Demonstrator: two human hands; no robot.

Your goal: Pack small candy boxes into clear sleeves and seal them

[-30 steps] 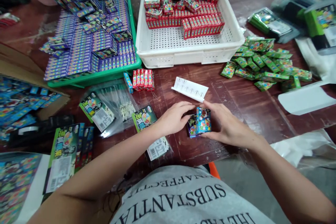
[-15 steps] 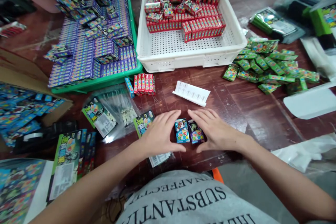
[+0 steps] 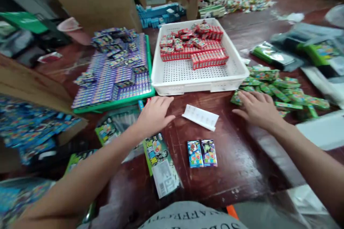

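Note:
Two small boxes lie side by side on the dark wooden table, a blue box (image 3: 195, 154) and a purple box (image 3: 209, 152). My left hand (image 3: 153, 114) reaches forward over the small row of red boxes by the green tray, which it hides; its fingers are slightly curled and what they touch is hidden. My right hand (image 3: 256, 108) lies with spread fingers on the near edge of the pile of green boxes (image 3: 279, 87). A white paper strip (image 3: 201, 117) lies between the hands.
A white perforated basket (image 3: 188, 78) holds red boxes. A green tray (image 3: 113, 103) carries purple boxes. Printed bags (image 3: 161, 161) lie at lower left, blue boxes (image 3: 29, 128) in a carton at far left. Another person sits at the far end of the table.
Both hands left the two boxes and moved forward, the left toward the red boxes, the right onto the green pile. The camera tilted up.

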